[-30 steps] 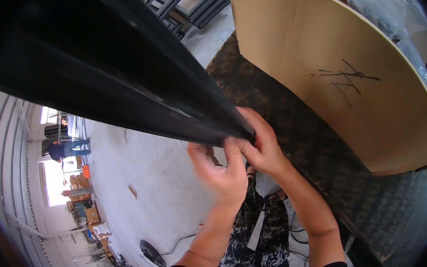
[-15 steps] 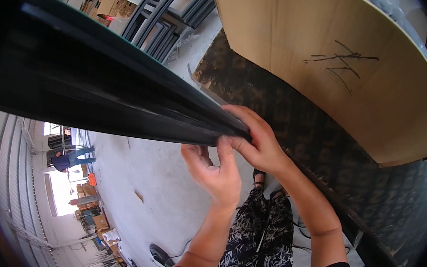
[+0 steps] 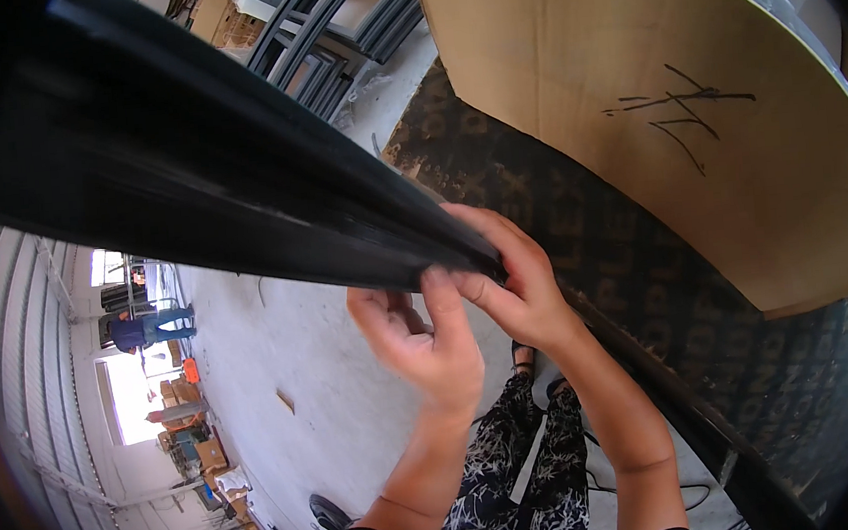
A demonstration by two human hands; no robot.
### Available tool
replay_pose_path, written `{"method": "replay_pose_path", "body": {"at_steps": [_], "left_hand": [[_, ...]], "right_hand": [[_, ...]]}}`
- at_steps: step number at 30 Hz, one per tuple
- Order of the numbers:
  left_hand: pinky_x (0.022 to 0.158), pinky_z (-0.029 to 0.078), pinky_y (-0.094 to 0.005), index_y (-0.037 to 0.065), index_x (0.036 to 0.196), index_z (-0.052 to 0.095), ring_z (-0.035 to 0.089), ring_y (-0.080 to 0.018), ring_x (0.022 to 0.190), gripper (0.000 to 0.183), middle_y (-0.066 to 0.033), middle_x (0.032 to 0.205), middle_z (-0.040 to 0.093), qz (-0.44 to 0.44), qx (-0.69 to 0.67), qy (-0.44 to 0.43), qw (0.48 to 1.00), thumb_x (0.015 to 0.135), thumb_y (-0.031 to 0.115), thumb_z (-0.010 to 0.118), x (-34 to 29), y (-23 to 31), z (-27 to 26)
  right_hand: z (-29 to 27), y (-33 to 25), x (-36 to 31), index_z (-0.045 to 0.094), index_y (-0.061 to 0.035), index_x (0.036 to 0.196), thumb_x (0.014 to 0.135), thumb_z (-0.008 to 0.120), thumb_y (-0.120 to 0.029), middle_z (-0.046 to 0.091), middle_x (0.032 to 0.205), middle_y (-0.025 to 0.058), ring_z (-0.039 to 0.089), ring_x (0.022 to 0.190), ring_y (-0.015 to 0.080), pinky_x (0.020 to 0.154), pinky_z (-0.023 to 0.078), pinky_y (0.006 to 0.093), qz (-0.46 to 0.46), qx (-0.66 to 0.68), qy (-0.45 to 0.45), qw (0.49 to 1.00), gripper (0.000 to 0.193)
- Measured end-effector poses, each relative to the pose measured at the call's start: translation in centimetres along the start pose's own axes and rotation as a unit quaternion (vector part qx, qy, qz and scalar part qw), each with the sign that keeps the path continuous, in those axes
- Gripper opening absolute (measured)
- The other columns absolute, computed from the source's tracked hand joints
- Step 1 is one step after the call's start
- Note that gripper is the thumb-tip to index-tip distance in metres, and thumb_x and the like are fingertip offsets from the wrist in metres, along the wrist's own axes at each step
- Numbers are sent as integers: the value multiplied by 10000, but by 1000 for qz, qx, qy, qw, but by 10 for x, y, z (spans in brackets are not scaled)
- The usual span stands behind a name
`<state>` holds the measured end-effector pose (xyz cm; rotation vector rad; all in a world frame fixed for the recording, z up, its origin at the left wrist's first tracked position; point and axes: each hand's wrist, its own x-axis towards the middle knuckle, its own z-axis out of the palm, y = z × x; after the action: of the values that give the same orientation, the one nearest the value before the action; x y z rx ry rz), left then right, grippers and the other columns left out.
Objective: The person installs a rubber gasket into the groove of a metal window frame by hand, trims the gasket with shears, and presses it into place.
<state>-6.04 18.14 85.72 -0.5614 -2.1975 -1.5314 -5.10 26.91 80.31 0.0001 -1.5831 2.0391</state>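
A long black frame profile point(image 3: 269, 192) runs from the upper left down to my hands, large and close in the view. Lengthwise grooves mark its face. My right hand point(image 3: 514, 273) wraps around its near end, with the fingers over the top edge and the thumb on the lower side. Just left of it, my left hand point(image 3: 430, 339) presses its thumb on the lower edge of the profile. The other left fingers are curled below that edge, partly in shadow. Whatever lies between the left fingertips and the profile is hidden.
A dark, worn panel point(image 3: 579, 213) lies at right, with a big cardboard sheet point(image 3: 620, 100) on it. Dark frames point(image 3: 327, 48) are stacked at the back. Cables point(image 3: 696, 493) trail on the floor by my feet. Another person point(image 3: 145, 330) stands far left near boxes point(image 3: 180, 394).
My left hand has slid slightly left along the profile's lower edge. The profile has tilted a little, and the teal line along its upper edge no longer shows. My right hand keeps its grip.
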Motion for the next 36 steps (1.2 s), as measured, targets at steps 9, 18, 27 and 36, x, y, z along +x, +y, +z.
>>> {"method": "replay_pose_path", "body": {"at_steps": [9,18,27,36], "left_hand": [[855,455,-301,-73,1241,350,548,-189,994,394,-178,1131,528,-18,6,-31,999,920,60,536,5,0,-7],[896,442,-334,-7,1209,435,531,-190,1011,474,-103,1117,511,-70,-15,-140,988,805,-16,684,-17,-24,-17],[877,437,-302,11,1182,447,537,-171,980,453,-85,1085,525,-121,-22,-116,986,799,-28,685,-16,-35,-23],[864,441,-276,4,1259,360,545,-144,949,495,-94,1080,547,-100,-26,-132,986,850,-5,640,-12,-33,-19]], "right_hand": [[5,-4,-1,538,-9,1227,726,717,-85,595,1151,184,580,1046,333,898,449,359,1,-24,28,999,537],[2,-17,-62,589,19,1124,728,626,47,619,1089,185,589,1004,352,872,461,384,1,-252,206,945,399],[60,1,-92,606,-1,1041,895,590,-70,656,960,116,646,857,210,770,515,285,289,243,274,884,162],[82,14,-62,502,12,1195,971,510,-268,566,1190,154,540,1117,245,1004,417,379,291,715,282,570,358]]}}
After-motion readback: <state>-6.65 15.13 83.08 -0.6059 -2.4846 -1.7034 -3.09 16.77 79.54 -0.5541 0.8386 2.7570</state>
